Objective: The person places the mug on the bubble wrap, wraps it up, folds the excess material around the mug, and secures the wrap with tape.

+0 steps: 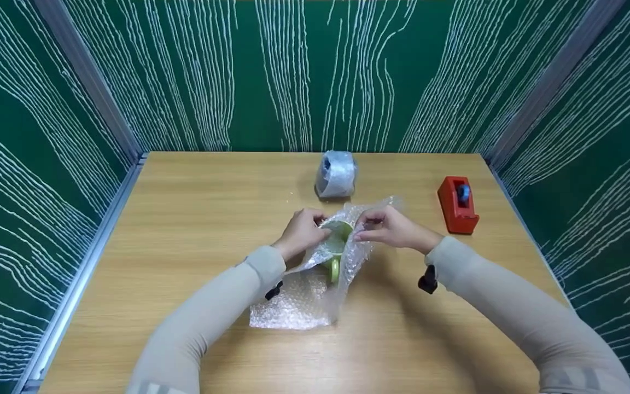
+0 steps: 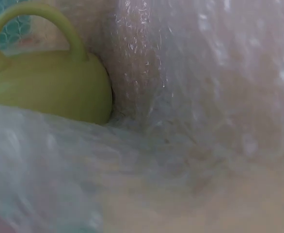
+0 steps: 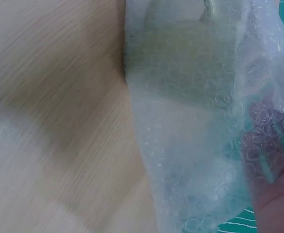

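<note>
A green mug [image 1: 335, 269] stands in a sheet of bubble wrap [image 1: 293, 306], its handle turned toward me. The wrap rises on both sides of it, and one loose end lies flat at the front. At the mug's left rim my left hand [image 1: 305, 232] pinches the wrap. My right hand [image 1: 389, 227] pinches the raised edge of the wrap on the mug's right. In the left wrist view the mug [image 2: 59, 87] is partly covered by the film, and the left fingers are hidden. Through the wrap [image 3: 190, 145], the right wrist view shows the right hand's fingers [image 3: 273, 170].
A bubble-wrapped item [image 1: 338, 175] stands behind the mug on the wooden table [image 1: 200, 219]. To the right is a red tape dispenser [image 1: 457, 208] with a blue roll. Green walls with white wavy lines [image 1: 315, 82] enclose the back and sides.
</note>
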The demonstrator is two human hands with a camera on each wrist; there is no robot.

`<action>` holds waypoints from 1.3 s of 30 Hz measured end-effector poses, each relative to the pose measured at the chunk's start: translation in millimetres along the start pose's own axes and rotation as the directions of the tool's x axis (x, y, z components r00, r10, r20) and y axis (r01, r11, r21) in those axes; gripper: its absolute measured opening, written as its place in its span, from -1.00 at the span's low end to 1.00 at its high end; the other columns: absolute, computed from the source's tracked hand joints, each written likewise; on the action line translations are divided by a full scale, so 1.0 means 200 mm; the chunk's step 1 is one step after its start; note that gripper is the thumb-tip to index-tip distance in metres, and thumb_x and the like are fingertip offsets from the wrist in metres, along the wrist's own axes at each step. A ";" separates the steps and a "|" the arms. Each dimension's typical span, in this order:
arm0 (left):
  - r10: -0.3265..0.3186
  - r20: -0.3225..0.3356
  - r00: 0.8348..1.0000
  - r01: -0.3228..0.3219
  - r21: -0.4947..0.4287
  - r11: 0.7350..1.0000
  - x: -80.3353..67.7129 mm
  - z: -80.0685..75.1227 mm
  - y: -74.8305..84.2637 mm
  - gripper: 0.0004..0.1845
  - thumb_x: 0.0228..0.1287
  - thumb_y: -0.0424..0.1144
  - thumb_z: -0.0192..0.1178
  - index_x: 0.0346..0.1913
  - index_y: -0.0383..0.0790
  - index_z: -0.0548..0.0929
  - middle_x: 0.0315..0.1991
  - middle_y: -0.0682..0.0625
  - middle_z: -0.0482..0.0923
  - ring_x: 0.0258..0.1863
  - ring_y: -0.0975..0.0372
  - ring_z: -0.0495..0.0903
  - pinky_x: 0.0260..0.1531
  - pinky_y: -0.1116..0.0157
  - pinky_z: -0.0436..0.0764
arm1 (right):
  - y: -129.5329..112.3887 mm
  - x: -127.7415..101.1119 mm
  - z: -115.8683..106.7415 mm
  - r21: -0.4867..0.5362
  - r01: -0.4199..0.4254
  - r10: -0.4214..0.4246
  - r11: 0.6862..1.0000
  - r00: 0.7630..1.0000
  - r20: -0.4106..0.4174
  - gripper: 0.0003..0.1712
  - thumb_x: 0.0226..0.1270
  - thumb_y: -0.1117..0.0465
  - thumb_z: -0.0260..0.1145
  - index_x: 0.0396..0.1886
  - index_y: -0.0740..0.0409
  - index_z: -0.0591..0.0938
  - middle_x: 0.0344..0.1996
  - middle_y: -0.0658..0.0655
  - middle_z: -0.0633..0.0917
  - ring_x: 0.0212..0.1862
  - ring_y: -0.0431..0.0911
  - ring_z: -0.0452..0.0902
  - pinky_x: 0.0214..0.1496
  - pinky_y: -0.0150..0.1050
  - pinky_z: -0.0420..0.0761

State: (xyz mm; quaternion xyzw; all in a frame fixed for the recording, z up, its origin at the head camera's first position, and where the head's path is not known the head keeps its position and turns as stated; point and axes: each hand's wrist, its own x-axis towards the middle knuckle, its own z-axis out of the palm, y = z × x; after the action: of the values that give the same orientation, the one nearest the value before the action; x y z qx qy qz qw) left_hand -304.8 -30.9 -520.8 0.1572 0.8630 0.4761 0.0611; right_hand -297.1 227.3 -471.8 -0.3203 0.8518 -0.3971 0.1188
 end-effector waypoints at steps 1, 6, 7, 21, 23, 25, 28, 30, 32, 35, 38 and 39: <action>-0.001 0.001 1.000 0.001 -0.003 1.000 -0.01 0.00 0.01 -0.78 0.33 -0.41 0.38 0.00 -0.29 0.83 -0.29 -0.02 0.69 -0.29 0.25 0.53 -0.17 0.30 0.56 | 0.00 0.01 0.00 0.005 -0.004 0.004 1.000 1.000 -0.002 -0.85 0.40 0.22 0.58 -0.19 0.19 0.79 -0.30 0.05 0.76 -0.29 -0.20 0.56 -0.23 -0.43 0.60; 0.023 -0.015 1.000 -0.023 -0.006 1.000 -0.04 -0.02 0.05 -0.72 0.39 -0.37 0.36 0.12 -0.32 0.81 -0.05 -0.16 0.79 -0.10 0.13 0.68 0.05 0.17 0.72 | 0.01 0.04 0.01 0.015 -0.047 0.047 0.999 0.999 -0.008 -0.81 0.41 0.16 0.59 -0.14 0.15 0.78 -0.27 0.05 0.78 -0.27 -0.15 0.60 -0.22 -0.42 0.61; 0.035 -0.018 0.999 -0.035 0.002 0.999 -0.05 -0.02 0.05 -0.72 0.38 -0.37 0.37 0.11 -0.32 0.80 -0.01 -0.18 0.79 -0.05 0.09 0.70 0.09 0.14 0.73 | 0.01 0.04 0.01 0.014 -0.050 0.050 0.999 0.999 -0.011 -0.80 0.41 0.15 0.58 -0.14 0.16 0.78 -0.28 0.06 0.78 -0.27 -0.14 0.59 -0.23 -0.42 0.61; 0.248 0.055 0.967 -0.254 0.206 0.945 -0.20 -0.02 0.07 -0.65 0.48 0.04 0.38 -0.15 -0.22 0.85 -0.05 -0.07 0.74 0.00 0.06 0.70 0.20 0.06 0.67 | 0.02 0.10 0.05 0.034 -0.169 0.170 0.985 0.985 -0.034 -0.78 0.44 0.05 0.57 -0.10 0.08 0.80 -0.21 0.07 0.83 -0.18 -0.06 0.71 -0.12 -0.33 0.72; 0.255 0.067 0.965 -0.263 0.230 0.937 -0.22 -0.02 0.08 -0.56 0.43 0.15 0.42 -0.19 -0.23 0.81 -0.07 -0.02 0.72 -0.07 0.14 0.68 0.08 0.17 0.71 | 0.02 0.11 0.05 0.031 -0.184 0.185 0.982 0.982 -0.038 -0.78 0.43 0.05 0.57 -0.09 0.06 0.80 -0.20 0.07 0.84 -0.16 -0.07 0.72 -0.10 -0.32 0.73; 0.256 0.085 0.963 -0.270 0.259 0.927 -0.23 -0.01 0.10 -0.46 0.36 0.26 0.45 -0.17 -0.23 0.77 -0.09 0.01 0.70 -0.13 0.20 0.66 -0.06 0.26 0.72 | 0.02 0.11 0.06 0.018 -0.184 0.185 0.983 0.982 -0.045 -0.78 0.44 0.05 0.56 -0.09 0.06 0.80 -0.20 0.07 0.83 -0.17 -0.08 0.71 -0.10 -0.32 0.72; 0.243 0.119 0.963 -0.269 0.314 0.911 -0.25 0.01 0.12 -0.31 0.27 0.38 0.46 -0.06 -0.25 0.70 -0.09 -0.01 0.67 -0.14 0.20 0.62 -0.12 0.26 0.70 | 0.03 0.12 0.07 0.005 -0.176 0.176 0.984 0.983 -0.053 -0.78 0.45 0.07 0.56 -0.09 0.10 0.80 -0.20 0.08 0.83 -0.19 -0.10 0.69 -0.11 -0.35 0.69; 0.219 0.137 0.966 -0.254 0.344 0.904 -0.26 0.02 0.14 -0.18 0.21 0.43 0.46 0.14 -0.26 0.65 0.01 -0.04 0.66 -0.06 0.19 0.62 -0.01 0.21 0.73 | 0.03 0.13 0.07 0.000 -0.172 0.172 0.985 0.983 -0.056 -0.78 0.45 0.07 0.56 -0.08 0.10 0.81 -0.20 0.09 0.83 -0.19 -0.10 0.67 -0.11 -0.37 0.68; 0.191 0.151 0.970 -0.235 0.373 0.898 -0.27 0.03 0.15 -0.03 0.16 0.48 0.47 0.31 -0.28 0.56 0.13 -0.08 0.62 0.07 0.15 0.62 0.18 0.14 0.73 | 0.03 0.13 0.07 0.005 -0.178 0.178 0.984 0.982 -0.059 -0.78 0.45 0.07 0.56 -0.08 0.10 0.81 -0.20 0.10 0.84 -0.19 -0.10 0.67 -0.11 -0.37 0.68; 0.174 0.168 0.970 -0.229 0.407 0.884 -0.28 0.05 0.16 0.10 0.13 0.48 0.49 0.46 -0.29 0.44 0.33 -0.15 0.54 0.31 0.06 0.57 0.44 0.05 0.61 | 0.04 0.14 0.07 0.007 -0.191 0.191 0.982 0.980 -0.058 -0.76 0.45 0.06 0.56 -0.06 0.09 0.81 -0.18 0.10 0.84 -0.18 -0.09 0.68 -0.09 -0.36 0.69; 0.186 0.174 0.967 -0.245 0.435 0.866 -0.29 0.06 0.16 0.02 0.15 0.43 0.51 0.37 -0.30 0.46 0.35 -0.20 0.53 0.39 -0.01 0.53 0.50 0.02 0.56 | 0.05 0.14 0.07 0.013 -0.203 0.204 0.979 0.978 -0.054 -0.74 0.45 0.04 0.55 -0.04 0.08 0.81 -0.16 0.10 0.84 -0.14 -0.08 0.71 -0.05 -0.34 0.70; 0.193 0.175 0.965 -0.252 0.438 0.863 -0.29 0.06 0.16 -0.04 0.17 0.40 0.51 0.31 -0.29 0.48 0.34 -0.19 0.54 0.38 -0.01 0.53 0.50 0.03 0.56 | 0.05 0.14 0.07 0.017 -0.207 0.208 0.978 0.977 -0.051 -0.74 0.45 0.03 0.56 -0.03 0.08 0.81 -0.14 0.09 0.84 -0.13 -0.08 0.72 -0.03 -0.33 0.71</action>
State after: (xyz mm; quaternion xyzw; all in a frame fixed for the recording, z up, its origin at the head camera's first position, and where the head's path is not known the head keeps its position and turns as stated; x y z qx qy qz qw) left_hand -241.3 -25.1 -503.4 0.2954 0.9210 0.2530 0.0212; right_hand -316.1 205.8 -486.1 -0.2184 0.8812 -0.3956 0.1388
